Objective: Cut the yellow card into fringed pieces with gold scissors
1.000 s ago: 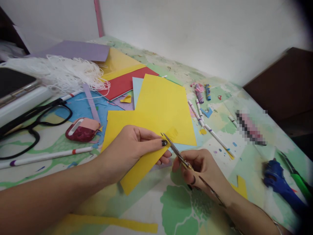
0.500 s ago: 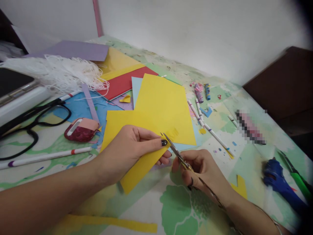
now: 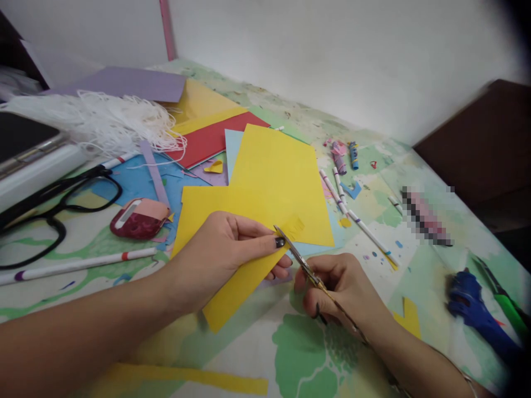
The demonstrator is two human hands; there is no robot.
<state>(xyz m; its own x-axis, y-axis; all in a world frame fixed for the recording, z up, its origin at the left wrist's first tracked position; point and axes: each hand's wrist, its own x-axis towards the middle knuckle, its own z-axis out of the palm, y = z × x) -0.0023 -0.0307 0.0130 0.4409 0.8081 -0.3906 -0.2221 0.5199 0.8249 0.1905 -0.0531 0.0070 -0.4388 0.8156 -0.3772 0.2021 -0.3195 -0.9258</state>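
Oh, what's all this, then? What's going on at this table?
A person is working on yellow paper with scissors. The left hand pinches the yellow paper between thumb and fingers, while the right hand holds the scissors, their tips close by the left thumb. A yellow strip lies on the patterned tablecloth nearest the person. A heap of white string lies at the far left and a blue glue gun at the right.
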